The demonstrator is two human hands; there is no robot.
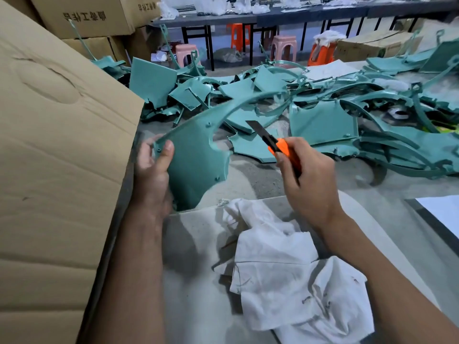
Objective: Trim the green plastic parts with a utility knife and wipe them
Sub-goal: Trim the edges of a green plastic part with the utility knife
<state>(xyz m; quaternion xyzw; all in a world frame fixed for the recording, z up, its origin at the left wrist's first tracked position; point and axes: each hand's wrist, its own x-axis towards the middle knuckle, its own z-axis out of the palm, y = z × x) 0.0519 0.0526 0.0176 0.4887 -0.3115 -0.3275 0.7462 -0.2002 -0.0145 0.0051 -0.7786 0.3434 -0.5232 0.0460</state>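
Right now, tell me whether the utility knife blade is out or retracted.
Out. A dark blade juts from the orange utility knife, gripped by the right hand, pointing toward the green part the left hand holds.

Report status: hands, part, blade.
Left hand grips flat green plastic part. Right hand holds orange utility knife, blade off part. Crumpled white cloth untouched.

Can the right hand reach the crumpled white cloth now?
Probably not to grasp it: the right hand grips the orange utility knife. The crumpled white cloth lies uncovered just below it.
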